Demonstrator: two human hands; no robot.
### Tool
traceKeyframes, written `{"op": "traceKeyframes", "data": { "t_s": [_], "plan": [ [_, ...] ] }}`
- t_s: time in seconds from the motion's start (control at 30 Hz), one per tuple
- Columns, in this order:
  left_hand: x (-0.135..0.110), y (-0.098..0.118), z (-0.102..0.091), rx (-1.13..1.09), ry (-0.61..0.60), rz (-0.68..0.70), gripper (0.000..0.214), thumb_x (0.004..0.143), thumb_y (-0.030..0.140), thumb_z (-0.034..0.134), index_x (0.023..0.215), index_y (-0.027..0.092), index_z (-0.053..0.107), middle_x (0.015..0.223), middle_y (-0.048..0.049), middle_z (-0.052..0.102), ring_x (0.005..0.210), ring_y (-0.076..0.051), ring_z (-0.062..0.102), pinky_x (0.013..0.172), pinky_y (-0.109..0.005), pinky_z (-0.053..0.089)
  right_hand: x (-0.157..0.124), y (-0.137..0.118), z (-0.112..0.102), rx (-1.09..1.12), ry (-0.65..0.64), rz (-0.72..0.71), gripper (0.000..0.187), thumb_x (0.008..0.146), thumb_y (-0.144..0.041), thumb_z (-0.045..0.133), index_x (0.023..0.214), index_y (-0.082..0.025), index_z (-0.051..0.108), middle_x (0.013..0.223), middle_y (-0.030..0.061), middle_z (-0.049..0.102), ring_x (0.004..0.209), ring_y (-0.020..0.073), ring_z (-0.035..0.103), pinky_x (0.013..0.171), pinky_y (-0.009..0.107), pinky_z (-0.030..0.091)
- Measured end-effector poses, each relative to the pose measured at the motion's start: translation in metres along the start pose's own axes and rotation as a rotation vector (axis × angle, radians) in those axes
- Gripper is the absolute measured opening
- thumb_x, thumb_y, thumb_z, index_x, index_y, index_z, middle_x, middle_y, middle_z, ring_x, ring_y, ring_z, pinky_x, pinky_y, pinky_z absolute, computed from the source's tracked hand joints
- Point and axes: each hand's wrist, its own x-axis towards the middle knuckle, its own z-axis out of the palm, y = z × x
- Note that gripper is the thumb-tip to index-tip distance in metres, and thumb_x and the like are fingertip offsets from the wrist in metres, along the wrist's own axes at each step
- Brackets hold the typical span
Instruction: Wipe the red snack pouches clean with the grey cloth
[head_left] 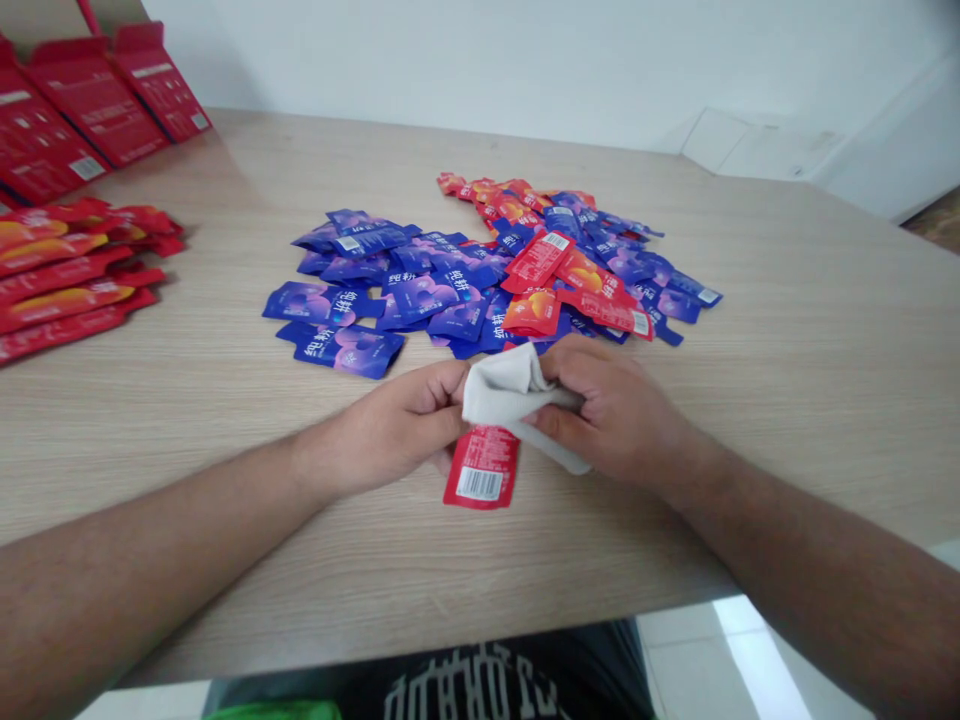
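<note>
My left hand (397,425) pinches a red sachet (481,468) that hangs down with its barcode side toward me. My right hand (611,410) grips a white cloth (510,392) wrapped over the sachet's top. Both hands meet just above the wooden table (225,420), near its front edge. Right behind them lies a loose pile of blue sachets (420,290) mixed with red sachets (570,275).
A row of red and orange sachets (67,275) lies at the left edge. Red cartons (90,100) stand at the back left corner. A white wall runs behind the table. Floor tiles and my dark clothing show below the front edge.
</note>
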Motion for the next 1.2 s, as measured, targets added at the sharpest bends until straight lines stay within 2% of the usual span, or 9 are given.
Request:
{"op": "traceKeyframes", "data": {
  "t_s": [0.07, 0.23, 0.5, 0.57, 0.7, 0.77, 0.9, 1.03, 1.2],
  "plan": [
    [0.000, 0.001, 0.000, 0.035, -0.002, 0.016, 0.011, 0.096, 0.028, 0.060, 0.094, 0.018, 0.056, 0.085, -0.0004, 0.064, 0.069, -0.011, 0.056, 0.064, -0.024, 0.048, 0.000, 0.001, 0.000, -0.007, -0.014, 0.001, 0.021, 0.094, -0.040, 0.067, 0.099, -0.020, 0.065, 0.096, 0.0061, 0.067, 0.088, 0.0226, 0.062, 0.079, 0.034, 0.049],
    [-0.001, 0.000, 0.000, 0.041, 0.021, 0.043, 0.015, 0.097, 0.025, 0.057, 0.086, 0.018, 0.051, 0.078, 0.0019, 0.060, 0.066, -0.010, 0.055, 0.062, -0.023, 0.047, 0.003, 0.010, 0.000, -0.049, 0.107, 0.102, 0.026, 0.094, -0.044, 0.068, 0.099, -0.018, 0.066, 0.094, 0.0062, 0.068, 0.087, 0.0230, 0.062, 0.079, 0.035, 0.048],
    [0.003, -0.001, -0.001, -0.121, 0.243, 0.016, 0.020, 0.091, 0.029, 0.065, 0.083, 0.018, 0.050, 0.067, 0.0038, 0.056, 0.053, -0.008, 0.048, 0.048, -0.018, 0.038, -0.007, -0.019, 0.011, 0.188, -0.285, -0.148, 0.007, 0.094, -0.025, 0.066, 0.100, -0.020, 0.066, 0.102, 0.0051, 0.066, 0.090, 0.0184, 0.062, 0.078, 0.029, 0.050],
    [0.003, -0.003, -0.002, -0.155, 0.194, -0.028, 0.019, 0.090, 0.029, 0.066, 0.085, 0.018, 0.051, 0.069, 0.0027, 0.059, 0.054, -0.008, 0.052, 0.050, -0.019, 0.042, -0.006, -0.013, 0.010, 0.132, -0.231, -0.118, 0.008, 0.094, -0.025, 0.066, 0.100, -0.020, 0.066, 0.102, 0.0061, 0.067, 0.091, 0.0199, 0.062, 0.079, 0.031, 0.050],
    [-0.001, -0.007, -0.006, -0.135, 0.062, -0.077, 0.018, 0.092, 0.031, 0.065, 0.088, 0.018, 0.053, 0.076, -0.0003, 0.064, 0.061, -0.011, 0.060, 0.056, -0.022, 0.047, 0.004, 0.014, 0.002, -0.107, 0.124, 0.093, 0.018, 0.093, -0.037, 0.068, 0.097, -0.020, 0.065, 0.095, 0.0072, 0.068, 0.088, 0.0249, 0.061, 0.078, 0.037, 0.048],
    [-0.003, -0.004, -0.009, -0.101, 0.054, -0.076, 0.016, 0.091, 0.029, 0.064, 0.087, 0.018, 0.052, 0.075, 0.0005, 0.063, 0.061, -0.011, 0.059, 0.056, -0.022, 0.046, 0.007, 0.024, -0.001, -0.153, 0.189, 0.153, 0.025, 0.093, -0.044, 0.066, 0.097, -0.020, 0.066, 0.090, 0.0063, 0.066, 0.083, 0.0250, 0.061, 0.073, 0.036, 0.046],
    [-0.012, 0.019, -0.023, 0.062, 0.063, -0.038, 0.014, 0.088, 0.023, 0.062, 0.083, 0.018, 0.050, 0.067, 0.0048, 0.055, 0.055, -0.008, 0.051, 0.051, -0.019, 0.038, 0.008, 0.025, -0.002, -0.165, 0.171, 0.164, 0.025, 0.093, -0.047, 0.065, 0.090, -0.022, 0.064, 0.085, 0.0057, 0.065, 0.075, 0.0249, 0.061, 0.062, 0.034, 0.043],
    [-0.027, 0.054, -0.047, 0.259, 0.201, 0.061, 0.014, 0.088, 0.019, 0.057, 0.079, 0.019, 0.046, 0.062, 0.0067, 0.047, 0.050, -0.007, 0.041, 0.049, -0.020, 0.030, 0.006, 0.020, 0.000, -0.153, 0.158, 0.124, 0.018, 0.090, -0.042, 0.069, 0.086, -0.027, 0.060, 0.080, 0.0076, 0.065, 0.067, 0.0264, 0.062, 0.055, 0.037, 0.042],
    [-0.058, 0.079, -0.084, 0.540, 0.466, 0.099, 0.011, 0.087, 0.019, 0.056, 0.079, 0.019, 0.049, 0.065, 0.0046, 0.051, 0.055, -0.010, 0.045, 0.052, -0.023, 0.032, 0.004, 0.015, 0.000, -0.101, 0.109, 0.091, 0.015, 0.088, -0.038, 0.070, 0.085, -0.032, 0.057, 0.081, 0.0077, 0.066, 0.069, 0.0314, 0.065, 0.056, 0.042, 0.045]
  ]
}}
